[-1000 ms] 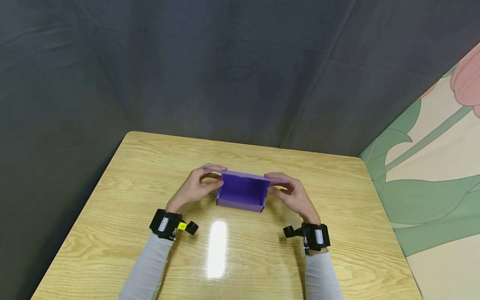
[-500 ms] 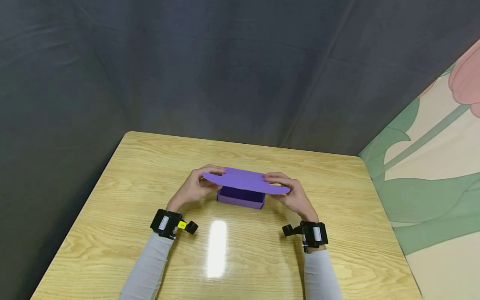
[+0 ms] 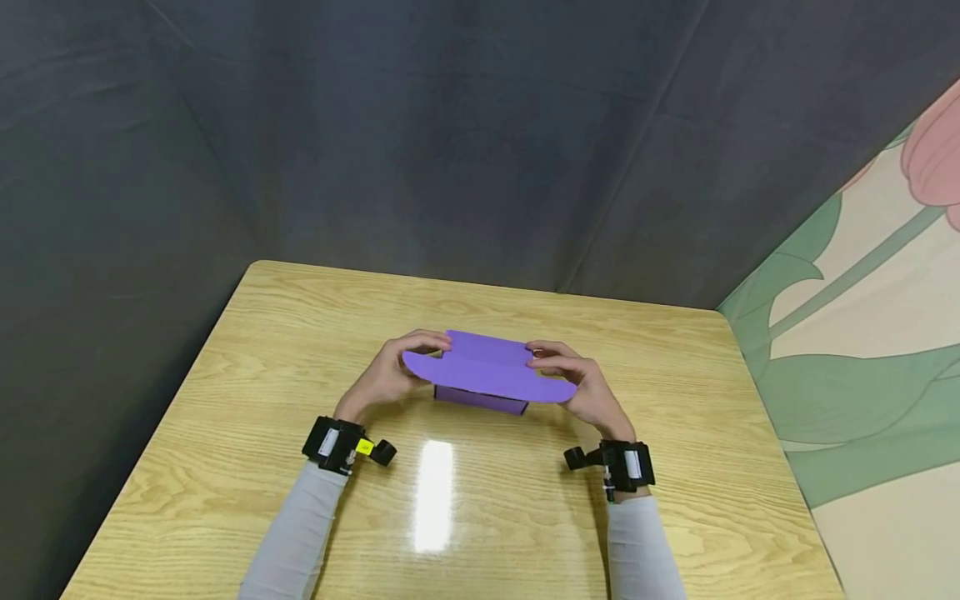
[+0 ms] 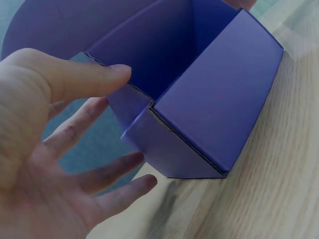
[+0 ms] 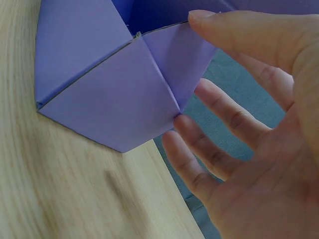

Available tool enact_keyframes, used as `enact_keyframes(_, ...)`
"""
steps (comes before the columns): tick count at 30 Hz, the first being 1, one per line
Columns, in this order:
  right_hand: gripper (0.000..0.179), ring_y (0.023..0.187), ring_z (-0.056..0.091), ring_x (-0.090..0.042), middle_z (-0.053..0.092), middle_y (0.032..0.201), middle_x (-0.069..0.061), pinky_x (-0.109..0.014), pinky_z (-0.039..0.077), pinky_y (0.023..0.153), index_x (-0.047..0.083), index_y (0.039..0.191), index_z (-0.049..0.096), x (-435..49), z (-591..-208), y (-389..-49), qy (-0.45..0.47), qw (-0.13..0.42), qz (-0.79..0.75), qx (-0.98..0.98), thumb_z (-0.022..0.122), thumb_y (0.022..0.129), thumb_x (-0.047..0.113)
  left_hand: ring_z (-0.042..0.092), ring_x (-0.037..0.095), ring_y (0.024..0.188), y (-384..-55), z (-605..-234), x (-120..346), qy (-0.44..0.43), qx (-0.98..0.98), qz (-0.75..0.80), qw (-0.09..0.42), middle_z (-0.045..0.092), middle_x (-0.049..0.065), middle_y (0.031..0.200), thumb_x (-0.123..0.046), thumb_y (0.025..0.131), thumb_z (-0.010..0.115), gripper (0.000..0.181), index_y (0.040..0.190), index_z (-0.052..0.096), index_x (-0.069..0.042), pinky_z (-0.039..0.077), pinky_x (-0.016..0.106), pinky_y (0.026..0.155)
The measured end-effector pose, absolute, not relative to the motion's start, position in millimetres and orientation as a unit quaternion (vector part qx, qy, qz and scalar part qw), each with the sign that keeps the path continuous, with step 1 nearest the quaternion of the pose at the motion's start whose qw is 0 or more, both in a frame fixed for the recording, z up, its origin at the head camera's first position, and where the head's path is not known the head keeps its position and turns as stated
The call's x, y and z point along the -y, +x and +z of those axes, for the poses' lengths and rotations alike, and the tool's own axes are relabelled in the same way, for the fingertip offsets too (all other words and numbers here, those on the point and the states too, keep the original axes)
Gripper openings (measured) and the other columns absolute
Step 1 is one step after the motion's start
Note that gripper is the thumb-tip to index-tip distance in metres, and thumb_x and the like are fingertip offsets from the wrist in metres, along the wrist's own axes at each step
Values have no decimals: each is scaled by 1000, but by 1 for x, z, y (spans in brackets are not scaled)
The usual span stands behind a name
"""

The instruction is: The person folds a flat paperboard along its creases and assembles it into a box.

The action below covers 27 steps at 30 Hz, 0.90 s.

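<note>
A small purple cardboard box (image 3: 480,399) stands on the wooden table, its lid (image 3: 486,377) tilted forward over the opening, with a rounded front flap. My left hand (image 3: 388,372) holds the box's left end, fingertips on the lid and thumb on the top edge of the end wall (image 4: 159,142). At the other end, my right hand (image 3: 589,388) grips likewise, its thumb touching the rim of the right end wall (image 5: 107,94). The lower fingers of both hands spread beside the box. Both wrist views show a gap into the box's dark interior; its floor is hidden.
The wooden table (image 3: 300,333) reaches a dark grey curtain (image 3: 420,150) at the back and left. A floral-patterned cloth (image 3: 870,367) hangs along the right side. Each wrist wears a black camera mount.
The lid has swung forward and down, from nearly edge-on to covering most of the opening in the head view. Both hands stay at the box's ends, and the box itself has barely moved.
</note>
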State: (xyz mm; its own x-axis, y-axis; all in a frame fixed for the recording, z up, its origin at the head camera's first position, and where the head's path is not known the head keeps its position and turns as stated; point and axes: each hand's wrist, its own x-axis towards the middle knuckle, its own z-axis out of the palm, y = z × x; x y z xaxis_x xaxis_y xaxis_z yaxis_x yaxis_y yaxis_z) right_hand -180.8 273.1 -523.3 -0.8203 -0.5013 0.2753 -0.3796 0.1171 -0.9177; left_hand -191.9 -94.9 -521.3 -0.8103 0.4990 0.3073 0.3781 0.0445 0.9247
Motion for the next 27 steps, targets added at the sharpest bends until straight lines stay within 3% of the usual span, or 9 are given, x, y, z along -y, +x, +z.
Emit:
enact_keyframes(3, 51, 135, 63, -23, 54, 155, -25, -44, 55, 110, -4, 128, 74, -274, -525, -182, -294, 53, -594, -747, 73, 81, -24, 57, 43, 138, -193, -523, 95, 316, -718, 619, 39, 63, 24, 142, 30, 78, 73, 59, 130, 70, 4, 60, 40, 103)
enact_keyframes(6, 44, 135, 62, -31, 54, 154, -25, -42, 54, 111, -4, 128, 74, -274, -526, -182, -294, 49, -594, -748, 84, 85, -10, 60, 45, 134, -193, -525, 95, 329, -711, 621, 36, 62, 27, 141, 35, 75, 69, 63, 130, 69, 6, 60, 46, 103)
enact_keyframes(10, 42, 140, 55, -42, 53, 152, -30, -34, 51, 114, -6, 128, 73, -274, -530, -182, -300, 44, -601, -739, 82, 87, -11, 60, 42, 133, -194, -528, 95, 339, -702, 625, 37, 61, 28, 141, 39, 72, 64, 65, 129, 68, 8, 53, 60, 109)
enact_keyframes(17, 47, 148, 43, -49, 51, 153, -33, -30, 50, 115, -8, 127, 73, -274, -536, -184, -310, 40, -610, -728, 86, 82, -11, 63, 30, 129, -194, -532, 96, 334, -701, 628, 49, 59, 27, 142, 23, 74, 85, 58, 127, 70, 6, 50, 66, 110)
enact_keyframes(27, 44, 150, 40, -51, 45, 158, -32, -31, 50, 116, -9, 126, 73, -274, -542, -184, -318, 41, -608, -726, 83, 83, -14, 60, 23, 130, -194, -535, 97, 315, -703, 633, 77, 57, 27, 144, 11, 74, 92, 57, 127, 71, 5, 53, 64, 109)
